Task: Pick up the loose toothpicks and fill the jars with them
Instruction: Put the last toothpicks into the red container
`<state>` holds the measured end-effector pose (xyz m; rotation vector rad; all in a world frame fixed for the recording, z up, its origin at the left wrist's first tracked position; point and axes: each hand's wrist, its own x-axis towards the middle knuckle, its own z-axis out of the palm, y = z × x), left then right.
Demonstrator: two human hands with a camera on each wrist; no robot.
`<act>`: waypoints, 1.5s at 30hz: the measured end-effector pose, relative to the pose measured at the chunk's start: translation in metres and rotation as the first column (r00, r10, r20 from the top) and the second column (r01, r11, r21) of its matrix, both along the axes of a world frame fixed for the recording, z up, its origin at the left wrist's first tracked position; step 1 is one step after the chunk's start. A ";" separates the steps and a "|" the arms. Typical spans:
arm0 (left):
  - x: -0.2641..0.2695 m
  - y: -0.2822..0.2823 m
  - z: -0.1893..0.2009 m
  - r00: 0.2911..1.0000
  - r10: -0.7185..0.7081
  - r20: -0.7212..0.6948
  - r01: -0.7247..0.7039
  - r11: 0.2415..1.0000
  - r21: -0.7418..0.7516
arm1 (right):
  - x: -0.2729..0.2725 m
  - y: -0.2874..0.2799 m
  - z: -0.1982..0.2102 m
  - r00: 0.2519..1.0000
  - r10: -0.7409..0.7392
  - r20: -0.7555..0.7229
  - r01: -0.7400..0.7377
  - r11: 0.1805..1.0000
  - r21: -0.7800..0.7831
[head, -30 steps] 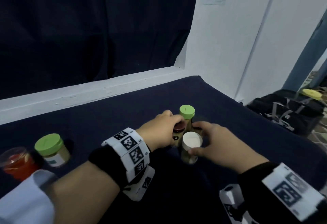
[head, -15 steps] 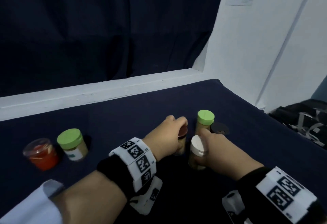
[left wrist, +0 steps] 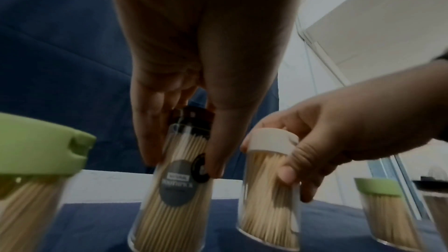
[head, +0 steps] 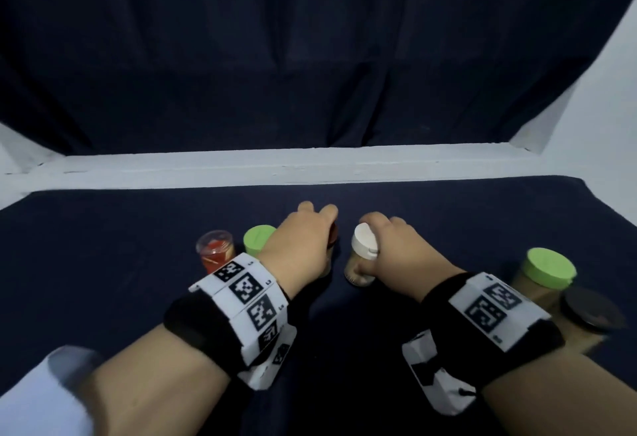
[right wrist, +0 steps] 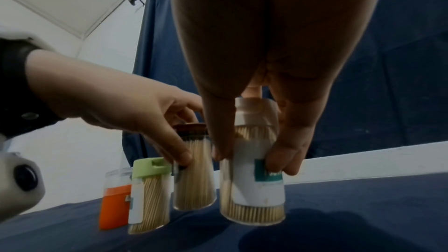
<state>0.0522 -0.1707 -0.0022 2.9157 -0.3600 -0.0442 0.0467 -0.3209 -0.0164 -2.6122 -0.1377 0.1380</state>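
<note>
Six toothpick jars (head: 360,256) and two hands (head: 300,246).

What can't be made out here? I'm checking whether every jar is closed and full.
- Brown-lidded clear jar: head view, the left hand covers it.
- Black-lidded jar: contents unreadable, dark and blurred; cut off by the left wrist view's edge.
- Red clear-lidded tub: fill level too small to tell.
- Loose toothpicks: none discernible.

- You have a clear plastic jar with a white cap (head: 363,244), its label white and teal.
- Your clear jar with a dark brown cap (right wrist: 191,128) bears a grey round label.
- Green-capped clear jar (head: 258,238); orange-red clear tub (head: 215,251).
- Navy cloth table (head: 103,246); black-and-white checker-pattern wristbands (head: 246,292).
</note>
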 end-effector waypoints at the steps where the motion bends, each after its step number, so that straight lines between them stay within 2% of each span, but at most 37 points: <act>1: 0.001 0.001 -0.003 1.000 0.005 0.007 -0.005 0.999 0.040 | 0.005 0.005 -0.002 1.000 0.016 -0.006 -0.016 1.000 -0.009; 6: 0.009 0.001 -0.012 1.000 0.028 -0.005 -0.027 0.994 0.107 | 0.022 0.015 -0.009 0.997 0.055 -0.046 -0.057 0.997 -0.060; 12: 0.016 -0.002 -0.013 0.999 0.038 -0.023 -0.036 0.994 0.106 | 0.028 0.020 -0.017 0.997 0.070 -0.044 -0.073 0.994 -0.078; 15: 0.016 -0.004 -0.007 0.997 0.061 -0.037 -0.054 0.985 0.167 | 0.024 0.011 -0.009 0.997 0.055 -0.054 -0.058 0.997 -0.048; 17: 0.013 -0.007 0.002 0.998 0.065 0.004 -0.065 0.980 0.189 | 0.015 -0.002 0.006 1.000 0.019 -0.014 -0.019 1.000 0.000; 20: 0.007 -0.022 0.022 0.986 -0.001 0.167 -0.021 0.991 0.130 | -0.007 -0.032 0.035 0.984 -0.101 0.144 0.087 0.991 0.102; 22: 0.003 -0.043 0.033 0.962 -0.092 0.258 0.084 0.996 0.041 | -0.028 -0.060 0.051 0.940 -0.240 0.243 0.192 0.960 0.205; 24: 0.000 -0.069 0.038 0.942 -0.192 0.276 0.221 0.972 -0.076 | -0.050 -0.091 0.058 0.871 -0.384 0.305 0.300 0.909 0.288; 26: -0.002 -0.097 0.034 0.935 -0.299 0.192 0.336 0.921 -0.197 | -0.071 -0.120 0.052 0.803 -0.502 0.320 0.425 0.860 0.284; 28: -0.001 -0.124 0.023 0.908 -0.411 0.083 0.417 0.865 -0.278 | -0.089 -0.145 0.037 0.754 -0.583 0.301 0.548 0.812 0.200; 31: 0.001 -0.159 0.001 0.854 -0.520 -0.001 0.498 0.817 -0.291 | -0.110 -0.163 0.014 0.736 -0.658 0.159 0.655 0.751 0.078; 34: 0.003 -0.187 -0.017 0.811 -0.579 -0.089 0.541 0.798 -0.266 | -0.119 -0.168 -0.006 0.753 -0.657 0.035 0.656 0.754 0.038; 37: 0.005 -0.208 -0.031 0.771 -0.615 -0.163 0.555 0.776 -0.300 | -0.120 -0.174 -0.016 0.781 -0.624 -0.038 0.624 0.775 0.096; 40: 0.005 -0.221 -0.039 0.781 -0.612 -0.126 0.534 0.758 -0.375 | -0.116 -0.178 -0.019 0.794 -0.608 -0.022 0.603 0.780 0.168; 42: 0.003 -0.224 -0.041 0.808 -0.582 -0.096 0.492 0.754 -0.436 | -0.112 -0.179 -0.020 0.798 -0.603 -0.027 0.599 0.786 0.150; 45: -0.002 -0.220 -0.036 0.833 -0.545 -0.097 0.457 0.775 -0.436 | -0.106 -0.180 -0.018 0.800 -0.599 -0.039 0.599 0.793 0.111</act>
